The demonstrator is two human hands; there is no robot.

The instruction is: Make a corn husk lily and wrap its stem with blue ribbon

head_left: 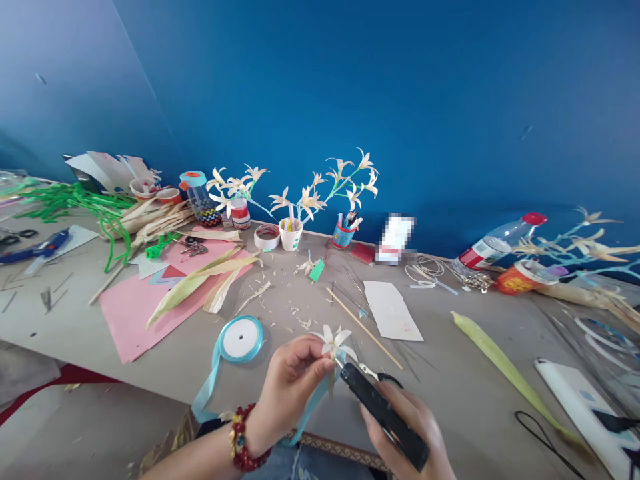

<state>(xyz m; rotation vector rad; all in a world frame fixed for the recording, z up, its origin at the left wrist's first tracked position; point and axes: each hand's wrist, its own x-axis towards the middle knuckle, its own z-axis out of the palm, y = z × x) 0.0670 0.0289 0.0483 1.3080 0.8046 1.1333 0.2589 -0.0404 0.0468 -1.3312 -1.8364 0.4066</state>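
Note:
A white flower [336,341] with narrow petals is pinched at its base between the thumb and fingers of my left hand [299,375]. My right hand [411,427] is wrapped round a black tool [385,413], whose metal tip points at the base of the flower, close to the left fingertips. Light-blue ribbon hangs below my left hand. The ribbon roll [241,338] lies flat to the left, its loose end trailing toward the table's front edge. Just past the black tool lie scissors [381,377], partly hidden by it.
Pink sheets [135,313] with pale husks lie at left. Cups holding flowers and pens, including a white cup [291,235], stand along the blue wall. A wooden stick [365,329] and white card [393,310] lie mid-table. At right are a green husk [500,363] and leaning bottle [500,247].

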